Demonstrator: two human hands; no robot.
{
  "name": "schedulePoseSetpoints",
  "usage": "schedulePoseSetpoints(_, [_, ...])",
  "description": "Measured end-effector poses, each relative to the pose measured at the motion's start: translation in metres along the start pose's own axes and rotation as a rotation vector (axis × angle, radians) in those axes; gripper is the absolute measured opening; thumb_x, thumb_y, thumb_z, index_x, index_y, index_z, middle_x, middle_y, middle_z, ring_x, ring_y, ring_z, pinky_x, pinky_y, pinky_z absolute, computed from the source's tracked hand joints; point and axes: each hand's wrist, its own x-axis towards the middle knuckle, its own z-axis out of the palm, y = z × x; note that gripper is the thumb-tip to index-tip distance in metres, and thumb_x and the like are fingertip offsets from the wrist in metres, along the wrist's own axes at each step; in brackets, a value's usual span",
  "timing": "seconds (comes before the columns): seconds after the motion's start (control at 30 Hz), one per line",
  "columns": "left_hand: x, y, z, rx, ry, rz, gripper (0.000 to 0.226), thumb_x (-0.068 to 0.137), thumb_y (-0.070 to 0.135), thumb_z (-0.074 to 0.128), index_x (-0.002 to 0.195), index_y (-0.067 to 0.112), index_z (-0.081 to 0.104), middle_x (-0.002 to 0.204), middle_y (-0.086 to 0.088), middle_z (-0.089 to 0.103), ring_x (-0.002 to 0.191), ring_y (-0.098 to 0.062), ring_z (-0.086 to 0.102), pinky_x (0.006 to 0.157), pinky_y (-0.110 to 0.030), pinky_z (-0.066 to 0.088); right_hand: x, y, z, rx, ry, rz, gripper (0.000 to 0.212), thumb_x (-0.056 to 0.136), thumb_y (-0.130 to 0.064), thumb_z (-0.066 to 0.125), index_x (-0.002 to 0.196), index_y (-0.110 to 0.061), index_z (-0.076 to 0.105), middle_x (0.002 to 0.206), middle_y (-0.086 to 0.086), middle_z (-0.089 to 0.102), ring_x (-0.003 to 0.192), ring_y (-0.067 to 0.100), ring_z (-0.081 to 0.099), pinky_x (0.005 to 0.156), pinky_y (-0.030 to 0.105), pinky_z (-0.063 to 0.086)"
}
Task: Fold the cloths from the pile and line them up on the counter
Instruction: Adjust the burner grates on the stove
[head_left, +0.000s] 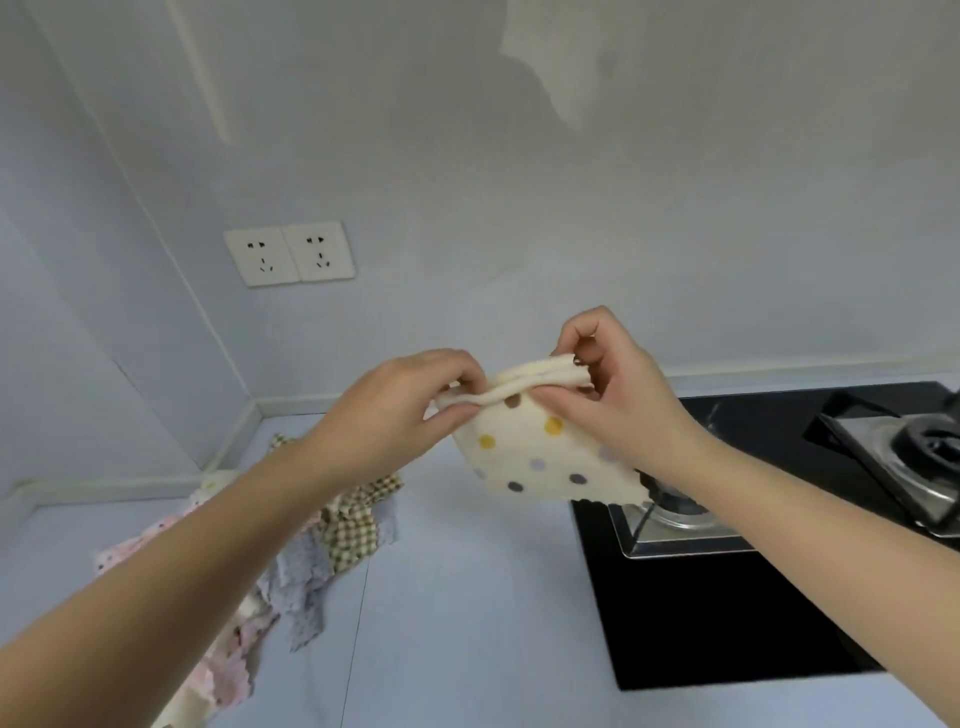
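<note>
A cream cloth with yellow, brown and purple dots (540, 457) hangs in the air above the counter (467, 597), its top edge doubled over. My left hand (405, 405) pinches the left end of that edge. My right hand (608, 384) pinches the right end, close beside the left. The rest of the cloth droops below my hands. On the counter at the left lies the pile of cloths (311, 561): a brown checked one, pale blue ones and pink patterned ones, partly hidden by my left forearm.
A black gas hob (727, 597) with a burner (670, 506) is set into the counter at the right; a second burner (930, 452) sits at the far right edge. Two wall sockets (290, 254) are on the back wall. The counter runs into a corner at the left.
</note>
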Motion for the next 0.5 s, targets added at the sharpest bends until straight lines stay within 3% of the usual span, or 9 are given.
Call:
schedulePoseSetpoints(0.07, [0.003,0.013,-0.017,0.028,-0.049,-0.018,0.010,0.086,0.038,0.054,0.094,0.035,0.048,0.091,0.018,0.058,0.082,-0.004,0.056,0.073,-0.040,0.050,-0.005,-0.023,-0.014,-0.083,-0.080,0.001,0.026,0.083,-0.007,0.071,0.092,-0.019,0.048,0.077,0.004,0.057,0.062,0.022,0.049,0.058,0.025,0.038])
schedulePoseSetpoints(0.17, [0.004,0.030,-0.036,0.063,-0.092,0.052,0.008,0.086,0.036,0.051,0.092,0.033,0.048,0.089,0.018,0.056,0.080,-0.004,0.055,0.071,-0.040,0.050,-0.015,-0.050,-0.028,-0.221,-0.158,0.014,0.020,0.083,-0.009,0.071,0.086,-0.020,0.055,0.070,-0.010,0.055,0.052,0.006,0.040,0.053,0.012,0.031])
schedulePoseSetpoints(0.23, [0.003,0.040,-0.047,0.084,-0.113,0.128,0.007,0.086,0.035,0.050,0.093,0.033,0.048,0.088,0.018,0.056,0.077,-0.003,0.053,0.066,-0.036,0.049,-0.022,-0.061,-0.034,-0.258,-0.170,0.071,0.016,0.082,-0.011,0.073,0.083,-0.020,0.059,0.059,-0.017,0.053,0.049,0.004,0.040,0.051,0.011,0.030])
schedulePoseSetpoints(0.37, [0.003,0.046,-0.057,0.128,-0.175,0.267,0.004,0.089,0.029,0.052,0.092,0.027,0.053,0.086,0.012,0.057,0.071,-0.008,0.048,0.063,-0.031,0.044,-0.037,-0.070,-0.039,-0.248,-0.165,0.127,0.014,0.080,-0.011,0.075,0.077,-0.019,0.064,0.062,-0.008,0.060,0.054,0.004,0.046,0.055,0.019,0.039])
schedulePoseSetpoints(0.5, [0.008,0.045,-0.057,0.072,-0.287,0.231,0.003,0.091,0.022,0.061,0.094,0.021,0.059,0.087,0.012,0.058,0.077,-0.005,0.052,0.072,-0.028,0.045,-0.048,-0.072,-0.039,-0.232,-0.092,0.139,0.016,0.078,-0.010,0.076,0.073,-0.019,0.064,0.070,0.000,0.066,0.059,0.008,0.051,0.058,0.020,0.042])
